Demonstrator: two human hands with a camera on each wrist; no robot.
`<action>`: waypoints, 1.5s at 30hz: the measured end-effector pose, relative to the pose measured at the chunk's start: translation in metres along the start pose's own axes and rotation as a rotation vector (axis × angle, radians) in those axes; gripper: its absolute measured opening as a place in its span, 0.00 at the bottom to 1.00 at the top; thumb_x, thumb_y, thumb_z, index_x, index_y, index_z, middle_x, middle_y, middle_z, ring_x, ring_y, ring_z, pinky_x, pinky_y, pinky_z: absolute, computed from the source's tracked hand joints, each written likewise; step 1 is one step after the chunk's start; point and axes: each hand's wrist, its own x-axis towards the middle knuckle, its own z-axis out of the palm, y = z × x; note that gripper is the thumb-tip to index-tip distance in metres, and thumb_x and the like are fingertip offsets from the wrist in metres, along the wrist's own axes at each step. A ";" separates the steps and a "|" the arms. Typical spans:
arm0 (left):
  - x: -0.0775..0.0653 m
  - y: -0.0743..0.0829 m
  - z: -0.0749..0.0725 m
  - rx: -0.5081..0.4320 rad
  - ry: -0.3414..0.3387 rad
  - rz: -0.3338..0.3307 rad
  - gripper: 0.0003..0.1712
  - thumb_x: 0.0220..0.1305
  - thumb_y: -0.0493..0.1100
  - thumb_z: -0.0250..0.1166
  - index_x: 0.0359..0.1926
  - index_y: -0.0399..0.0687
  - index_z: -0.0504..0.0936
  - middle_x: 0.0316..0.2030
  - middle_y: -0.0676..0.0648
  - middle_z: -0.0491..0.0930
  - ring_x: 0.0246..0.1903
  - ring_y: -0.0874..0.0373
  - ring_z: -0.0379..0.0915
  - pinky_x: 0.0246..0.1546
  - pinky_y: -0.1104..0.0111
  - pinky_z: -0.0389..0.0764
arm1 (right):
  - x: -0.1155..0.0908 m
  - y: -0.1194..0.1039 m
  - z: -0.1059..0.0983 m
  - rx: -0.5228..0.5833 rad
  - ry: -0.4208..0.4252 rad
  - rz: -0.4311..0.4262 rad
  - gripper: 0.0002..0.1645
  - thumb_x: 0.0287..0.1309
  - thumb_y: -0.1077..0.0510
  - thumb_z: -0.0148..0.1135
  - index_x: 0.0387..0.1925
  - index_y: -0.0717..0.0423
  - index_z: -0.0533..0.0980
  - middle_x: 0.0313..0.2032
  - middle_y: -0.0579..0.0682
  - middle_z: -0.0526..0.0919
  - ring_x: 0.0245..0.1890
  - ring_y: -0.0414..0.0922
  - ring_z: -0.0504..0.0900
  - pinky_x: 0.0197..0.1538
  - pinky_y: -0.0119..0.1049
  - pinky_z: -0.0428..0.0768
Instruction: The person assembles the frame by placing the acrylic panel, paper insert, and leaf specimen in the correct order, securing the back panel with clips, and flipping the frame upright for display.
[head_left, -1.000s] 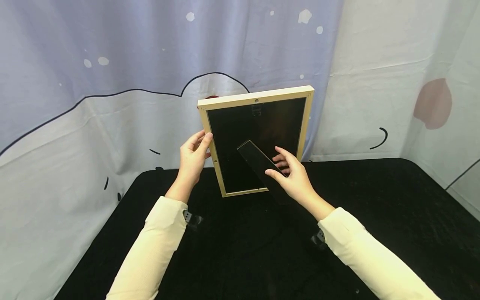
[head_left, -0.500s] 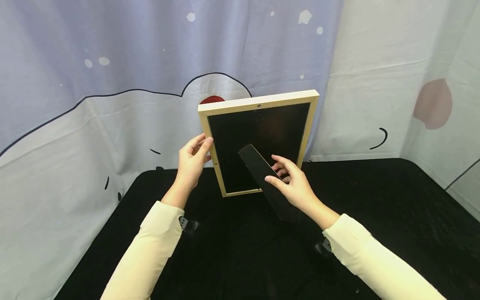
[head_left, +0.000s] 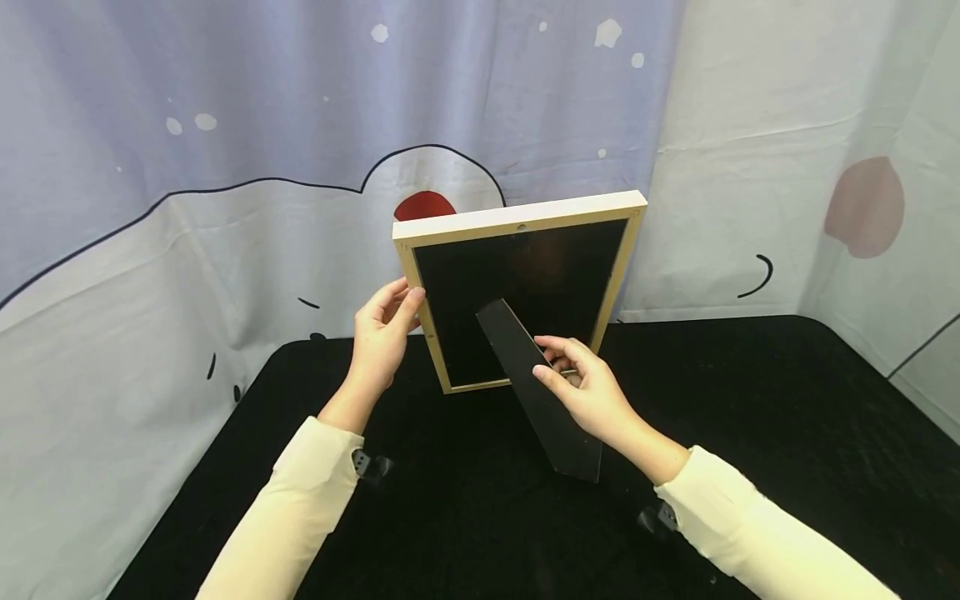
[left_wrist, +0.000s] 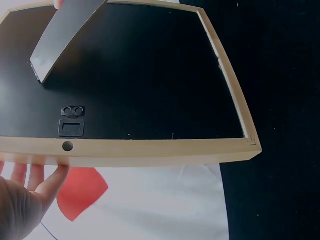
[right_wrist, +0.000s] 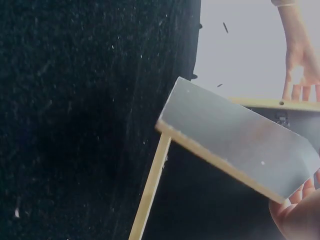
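Observation:
A pale wooden picture frame leans back toward me above the black table, its black backing facing me. My left hand grips the frame's left side, thumb on the near face and the other fingers partly hidden behind. A black stand leg slants out from the backing toward me. My right hand pinches the leg's right edge, with the thumb on its outer face. In the right wrist view, the leg looks grey, and fingers of the right hand show at one end. The frame's front is hidden.
The black cloth-covered table spreads around the frame. Behind it hangs a printed curtain in lilac and white, with a red patch just above the frame's top left. A dark hanger fitting sits on the backing.
The frame's top has tilted lower and toward me. Its stand leg has swung down and out, showing more of its length. Both hands have come slightly lower and nearer, keeping hold.

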 end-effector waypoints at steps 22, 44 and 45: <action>-0.026 -0.012 -0.001 0.022 0.006 0.249 0.16 0.66 0.33 0.61 0.52 0.29 0.77 0.39 0.61 0.78 0.43 0.68 0.75 0.45 0.77 0.76 | -0.023 -0.002 0.000 0.015 -0.050 -0.060 0.21 0.61 0.70 0.59 0.56 0.63 0.74 0.39 0.51 0.76 0.39 0.41 0.74 0.37 0.29 0.80; -0.054 -0.024 -0.001 -0.068 -0.017 0.466 0.13 0.65 0.28 0.58 0.49 0.22 0.76 0.44 0.55 0.76 0.44 0.62 0.74 0.44 0.74 0.79 | -0.044 0.003 0.005 0.002 -0.093 -0.084 0.20 0.60 0.70 0.59 0.54 0.63 0.74 0.40 0.51 0.76 0.38 0.39 0.74 0.34 0.31 0.80; -0.055 -0.024 0.000 -0.071 -0.018 0.470 0.13 0.65 0.27 0.58 0.49 0.23 0.76 0.44 0.55 0.76 0.44 0.62 0.74 0.44 0.74 0.79 | -0.044 0.003 0.005 -0.002 -0.095 -0.084 0.20 0.60 0.70 0.59 0.54 0.63 0.74 0.40 0.51 0.76 0.38 0.39 0.74 0.34 0.31 0.80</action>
